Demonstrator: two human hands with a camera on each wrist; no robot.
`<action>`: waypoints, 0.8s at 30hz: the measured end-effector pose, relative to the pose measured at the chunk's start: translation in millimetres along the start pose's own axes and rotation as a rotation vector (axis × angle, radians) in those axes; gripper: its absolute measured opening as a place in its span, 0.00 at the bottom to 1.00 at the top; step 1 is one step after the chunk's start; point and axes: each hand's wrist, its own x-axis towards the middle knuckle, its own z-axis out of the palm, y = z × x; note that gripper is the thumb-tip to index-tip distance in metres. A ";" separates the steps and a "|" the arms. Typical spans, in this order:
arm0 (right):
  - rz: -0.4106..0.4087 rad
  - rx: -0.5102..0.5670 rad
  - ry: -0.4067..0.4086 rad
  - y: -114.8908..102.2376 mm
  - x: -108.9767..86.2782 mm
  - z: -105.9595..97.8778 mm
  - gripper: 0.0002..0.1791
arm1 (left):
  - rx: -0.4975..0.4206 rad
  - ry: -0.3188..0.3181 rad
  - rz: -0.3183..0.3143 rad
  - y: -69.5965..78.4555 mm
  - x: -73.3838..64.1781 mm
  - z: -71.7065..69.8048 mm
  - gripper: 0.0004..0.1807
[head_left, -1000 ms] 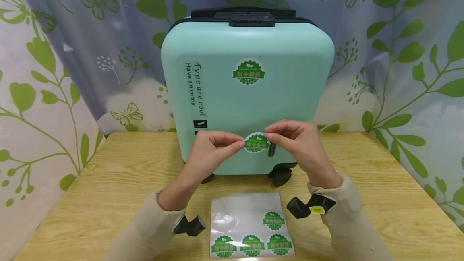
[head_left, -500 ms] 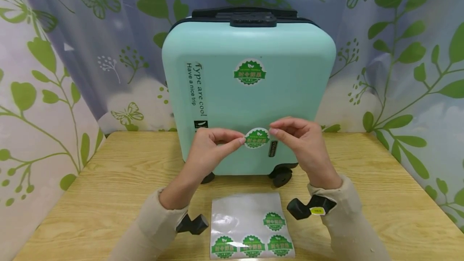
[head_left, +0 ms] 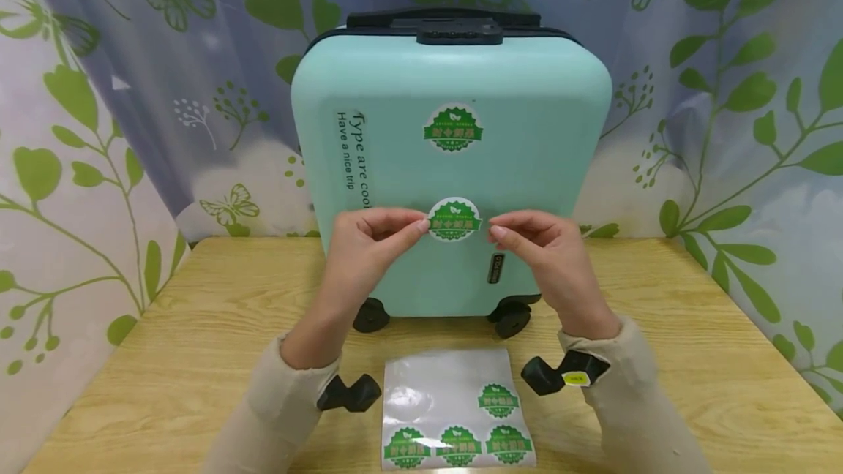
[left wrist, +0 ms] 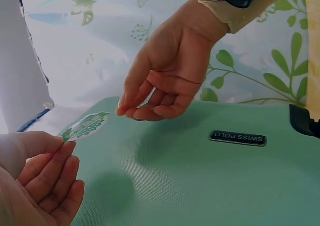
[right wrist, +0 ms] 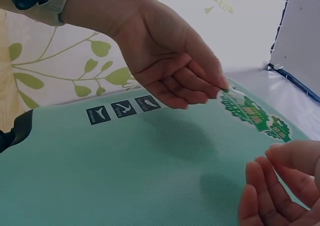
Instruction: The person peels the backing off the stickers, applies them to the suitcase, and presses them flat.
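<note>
My left hand (head_left: 362,251) pinches the left edge of a round green-and-white sticker (head_left: 454,220) between thumb and index finger. The sticker is held in front of the mint-green suitcase (head_left: 527,145); in the left wrist view it appears tilted and apart from the surface. My right hand (head_left: 552,258) hovers just right of the sticker, its fingers loosely bent and holding nothing. A matching sticker (head_left: 453,127) is on the suitcase's upper front. Below, a glossy backing sheet (head_left: 435,379) lies on the table, with several stickers along its bottom and right side.
The suitcase stands upright on black wheels (head_left: 512,319) on a wooden table (head_left: 250,291). Lettering (head_left: 356,156) runs down its left front, and a small dark nameplate (head_left: 496,268) sits low on the right. A leaf-patterned curtain (head_left: 230,57) hangs behind and at both sides.
My left hand has moved the sticker upward and slightly left, below the upper one. My right hand, earlier at the sticker's right edge, is now apart from it.
</note>
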 end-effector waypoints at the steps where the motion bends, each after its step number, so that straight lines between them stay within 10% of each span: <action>1: -0.003 0.001 -0.001 0.3 0.4 1.1 0.07 | -0.003 0.002 0.004 1.0 0.7 0.0 0.08; 24: -0.043 0.125 0.075 -3.5 9.9 19.2 0.08 | -0.029 0.005 0.053 1.7 7.2 3.2 0.08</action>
